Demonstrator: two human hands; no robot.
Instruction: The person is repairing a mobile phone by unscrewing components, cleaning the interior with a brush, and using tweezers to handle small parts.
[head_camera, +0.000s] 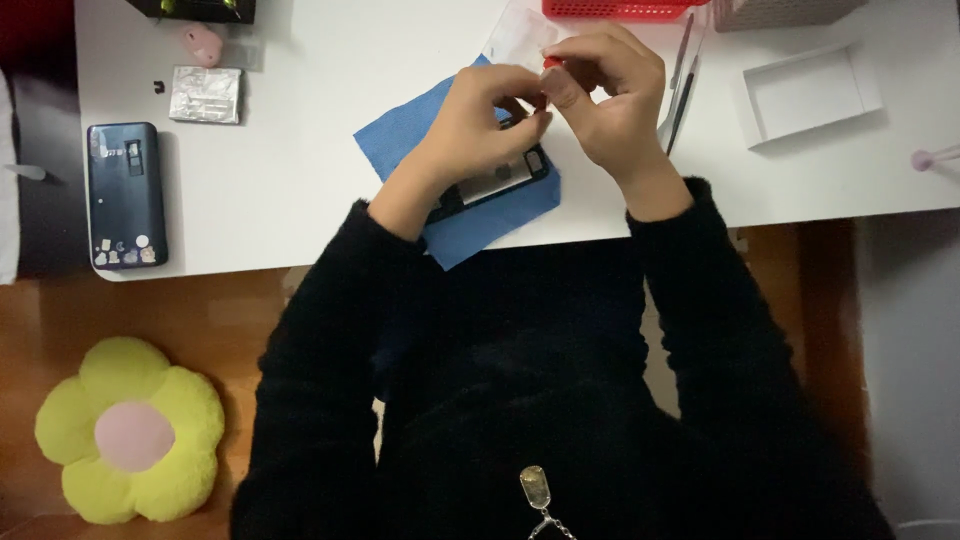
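- Our right hand pinches a small red tab between thumb and forefinger — the grip is clenched on it, up above the bench.
- Our left hand meets it fingertip to fingertip; its grip is pinched too, though on what exactly we cannot tell, since the fingers hide the spot.
- A thin clear film seems to hang from the tab, pale against the white bench.
- Just under the hands lies a dark phone frame on a blue cloth, partly hidden by our left wrist.
- We judge the work as mid-way — the frame is laid out and the film is in hand, not yet laid on anything.
- To the right of the hands lie slim tools, then an open white box lid; a red basket sits at the far edge.
- Well to the left lie a foil packet and a dark blue phone.
- On the floor sits a yellow flower cushion.
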